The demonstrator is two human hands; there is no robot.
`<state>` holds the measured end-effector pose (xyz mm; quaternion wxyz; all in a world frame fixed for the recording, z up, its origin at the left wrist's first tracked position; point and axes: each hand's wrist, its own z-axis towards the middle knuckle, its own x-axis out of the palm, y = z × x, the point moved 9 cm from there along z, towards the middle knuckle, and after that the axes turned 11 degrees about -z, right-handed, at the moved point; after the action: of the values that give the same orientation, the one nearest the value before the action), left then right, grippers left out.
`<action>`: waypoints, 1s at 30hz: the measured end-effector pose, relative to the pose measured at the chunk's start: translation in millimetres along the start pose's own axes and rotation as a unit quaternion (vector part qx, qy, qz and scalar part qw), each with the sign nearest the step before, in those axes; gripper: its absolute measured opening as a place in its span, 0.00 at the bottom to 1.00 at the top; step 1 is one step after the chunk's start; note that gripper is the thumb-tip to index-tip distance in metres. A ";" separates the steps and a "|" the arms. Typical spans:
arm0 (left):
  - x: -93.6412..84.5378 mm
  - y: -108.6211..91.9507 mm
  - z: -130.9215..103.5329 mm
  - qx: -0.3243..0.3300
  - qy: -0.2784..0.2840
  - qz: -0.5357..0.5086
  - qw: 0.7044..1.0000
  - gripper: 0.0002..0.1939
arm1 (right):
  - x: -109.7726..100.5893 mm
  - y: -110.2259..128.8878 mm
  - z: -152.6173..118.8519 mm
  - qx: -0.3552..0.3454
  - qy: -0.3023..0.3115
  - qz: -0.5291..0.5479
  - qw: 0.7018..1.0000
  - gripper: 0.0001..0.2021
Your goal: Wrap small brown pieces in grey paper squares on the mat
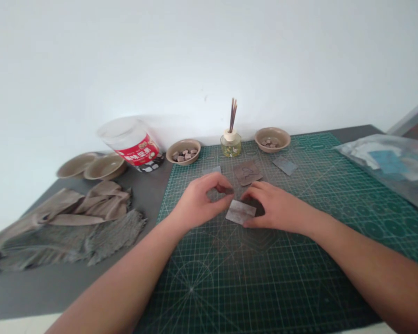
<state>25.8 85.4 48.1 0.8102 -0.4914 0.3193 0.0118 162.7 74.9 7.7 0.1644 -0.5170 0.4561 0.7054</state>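
Over the green cutting mat (226, 287), my left hand (204, 199) pinches a small dark piece between thumb and forefinger; what it is cannot be made out. My right hand (273, 208) curves its fingers around the right side of a small grey card-like piece (240, 212) and grips its edge. The two hands are close together but apart. Behind them a brown square with a dark curled line (248, 172) lies on the mat. One grey square (285, 165) lies to its right, and another (212, 170) is partly hidden behind my left hand.
Along the wall stand a bowl of pinkish stones (184, 152), a reed diffuser (231, 143) and a second bowl with stones (272, 139). At left are a red-labelled plastic jar (135, 148), two bowls (104, 168) and crumpled cloth (80, 227). A plastic bag (393, 162) lies right.
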 end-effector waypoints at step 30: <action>-4.2 20.7 -0.6 -0.059 -0.080 -0.165 0.981 0.07 | -19.7 -1.6 -5.6 0.060 -0.071 0.072 0.993 0.12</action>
<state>15.3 96.9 33.8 0.7938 -0.5815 0.1663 -0.0639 175.2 76.0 23.9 0.1758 -0.4210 0.5204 0.7218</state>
